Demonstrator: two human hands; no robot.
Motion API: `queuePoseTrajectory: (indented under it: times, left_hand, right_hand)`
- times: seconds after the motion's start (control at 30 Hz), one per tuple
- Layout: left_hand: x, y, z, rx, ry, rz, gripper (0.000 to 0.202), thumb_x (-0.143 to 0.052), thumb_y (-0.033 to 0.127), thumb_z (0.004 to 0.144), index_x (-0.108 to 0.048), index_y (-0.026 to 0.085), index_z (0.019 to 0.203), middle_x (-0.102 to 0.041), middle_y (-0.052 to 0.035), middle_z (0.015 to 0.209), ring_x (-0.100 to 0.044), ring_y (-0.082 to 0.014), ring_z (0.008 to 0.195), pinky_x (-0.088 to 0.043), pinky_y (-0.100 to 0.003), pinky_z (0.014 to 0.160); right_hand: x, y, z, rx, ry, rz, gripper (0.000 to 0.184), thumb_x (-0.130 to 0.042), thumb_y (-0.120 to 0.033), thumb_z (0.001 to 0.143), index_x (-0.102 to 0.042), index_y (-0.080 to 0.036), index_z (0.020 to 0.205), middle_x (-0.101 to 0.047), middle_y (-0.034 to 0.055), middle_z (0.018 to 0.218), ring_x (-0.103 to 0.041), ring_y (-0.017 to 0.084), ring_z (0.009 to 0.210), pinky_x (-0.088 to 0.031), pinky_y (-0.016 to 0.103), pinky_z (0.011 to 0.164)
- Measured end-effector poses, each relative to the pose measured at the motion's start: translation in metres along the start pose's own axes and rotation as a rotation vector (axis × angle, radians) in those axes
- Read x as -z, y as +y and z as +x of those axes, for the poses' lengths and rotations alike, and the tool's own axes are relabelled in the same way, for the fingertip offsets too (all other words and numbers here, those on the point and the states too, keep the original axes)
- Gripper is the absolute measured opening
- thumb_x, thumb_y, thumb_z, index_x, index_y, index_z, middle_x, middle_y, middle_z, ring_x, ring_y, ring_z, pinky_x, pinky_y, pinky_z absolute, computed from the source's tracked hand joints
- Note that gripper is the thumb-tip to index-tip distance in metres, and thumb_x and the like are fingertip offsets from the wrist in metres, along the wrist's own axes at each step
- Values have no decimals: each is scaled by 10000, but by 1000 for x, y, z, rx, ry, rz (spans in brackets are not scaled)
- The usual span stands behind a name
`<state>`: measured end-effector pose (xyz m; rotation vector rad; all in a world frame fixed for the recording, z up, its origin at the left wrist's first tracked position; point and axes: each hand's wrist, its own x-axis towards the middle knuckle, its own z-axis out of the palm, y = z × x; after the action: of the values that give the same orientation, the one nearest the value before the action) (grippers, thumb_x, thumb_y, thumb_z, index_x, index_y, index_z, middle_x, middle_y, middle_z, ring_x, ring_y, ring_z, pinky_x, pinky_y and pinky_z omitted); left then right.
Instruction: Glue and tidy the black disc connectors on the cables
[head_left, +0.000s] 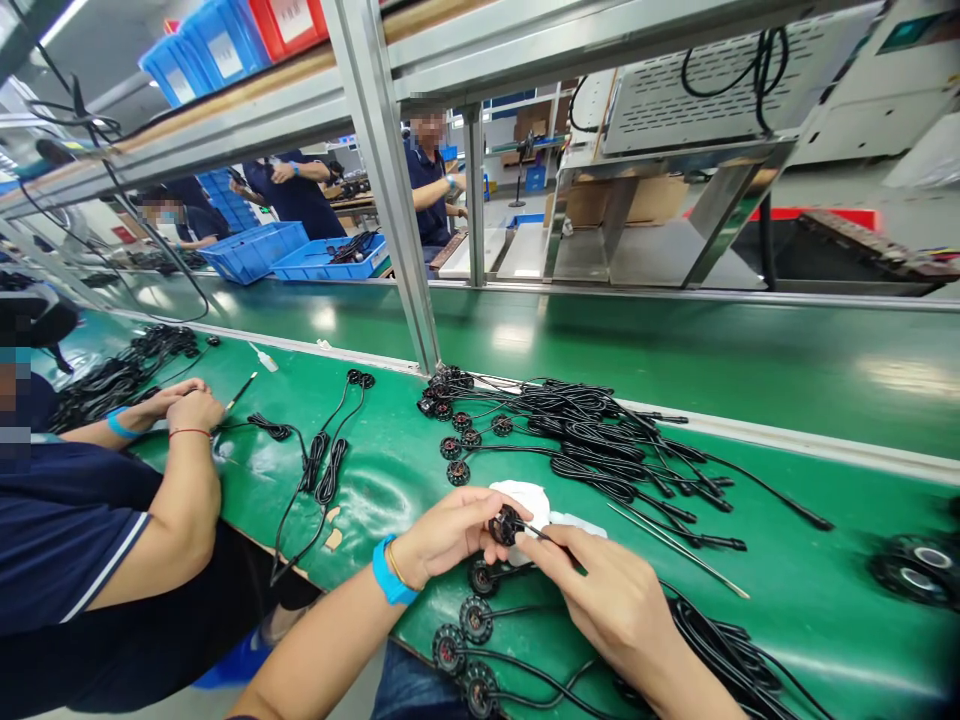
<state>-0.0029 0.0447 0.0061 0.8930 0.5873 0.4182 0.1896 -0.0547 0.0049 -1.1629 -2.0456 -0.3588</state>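
Currently left hand (455, 522) curls around black disc (505, 525)

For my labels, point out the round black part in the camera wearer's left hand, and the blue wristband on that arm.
Round black part (505, 525), head view: the middle of its visible side.
Blue wristband (391, 573), head view: its broad outer face.

No wording we can make out. White label (293, 18) on the red bin (296, 45): marks too blurred for us to read. Labels (225, 55) on two blue bins (251, 40) beside it, likewise illegible.
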Motion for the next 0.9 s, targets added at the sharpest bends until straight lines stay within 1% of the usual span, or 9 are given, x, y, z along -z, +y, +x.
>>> queuePoseTrajectory:
  times: [0.07, 0.13, 0.17, 0.23, 0.33, 0.43, 0.7, 0.8, 0.9]
  left_hand:
    - [0, 0, -1, -54, 12, -9, 488, -753, 510, 814, -756, 92, 1068, -700, -73, 769, -627, -98, 562, -477, -186, 519]
    - [1, -1, -2, -93, 17, 9, 457, -754, 485, 822, -758, 108, 1081, -699, -78, 815, -643, -113, 617, -481, -195, 547]
    - [0, -1, -2, -105, 20, 25, 445, -756, 476, 824, -759, 114, 1083, -695, -78, 829, -644, -118, 640, -479, -195, 554]
    - [-1, 0, -3, -124, 32, 57, 428, -768, 460, 817, -761, 122, 1079, -688, -76, 850, -629, -119, 672, -477, -194, 568]
    - [-4, 2, -3, -151, 77, 102, 424, -804, 444, 780, -763, 130, 1062, -683, -67, 861, -590, -106, 663, -471, -197, 578]
    - [-6, 3, -3, -174, 112, 142, 444, -813, 447, 767, -760, 132, 1075, -681, -64, 857, -576, -103, 646, -464, -200, 575]
    - [-6, 3, -3, -159, 90, 152, 418, -765, 466, 812, -758, 139, 1073, -670, -72, 870, -606, -128, 686, -469, -204, 562]
    - [-6, 3, -2, -175, 118, 223, 426, -765, 477, 805, -761, 140, 1065, -652, -55, 827, -567, -115, 655, -456, -198, 542]
    - [-6, 2, -1, -205, 142, 326, 415, -763, 470, 804, -767, 146, 1064, -641, -61, 884, -525, -101, 647, -455, -193, 535]
  right_hand:
    - [-3, -2, -2, -126, 60, 64, 251, -508, -84, 956, -633, -157, 1160, -709, 39, 873, -658, 102, 723, -487, 213, 673]
    - [-5, -7, -3, -261, 105, 99, 205, -558, -142, 955, -615, -139, 1152, -675, 18, 791, -614, 95, 631, -485, 216, 636]
    - [-5, -9, -3, -311, 119, 108, 182, -576, -160, 951, -618, -147, 1128, -650, 4, 754, -577, 89, 584, -473, 218, 606]
    - [-5, -14, -3, -351, 130, 131, 117, -588, -166, 947, -629, -165, 1057, -605, -12, 715, -509, 78, 534, -444, 217, 562]
    - [-2, -20, -1, -350, 144, 141, 66, -596, -153, 942, -632, -167, 996, -570, -23, 687, -472, 67, 521, -420, 210, 550]
    - [-2, -23, -1, -346, 112, 135, 50, -593, -163, 947, -633, -167, 976, -533, -36, 654, -467, 66, 517, -403, 210, 549]
    - [-5, -24, -3, -309, 73, 26, 95, -564, -191, 963, -637, -174, 904, -521, -43, 624, -488, 73, 506, -376, 228, 569]
    - [-3, -24, -1, -272, 75, -60, 107, -568, -187, 958, -644, -167, 885, -508, -41, 623, -495, 83, 517, -362, 249, 582]
    - [-3, -26, -1, -257, 41, -124, 136, -553, -183, 961, -642, -168, 858, -502, -33, 629, -486, 94, 529, -349, 266, 591]
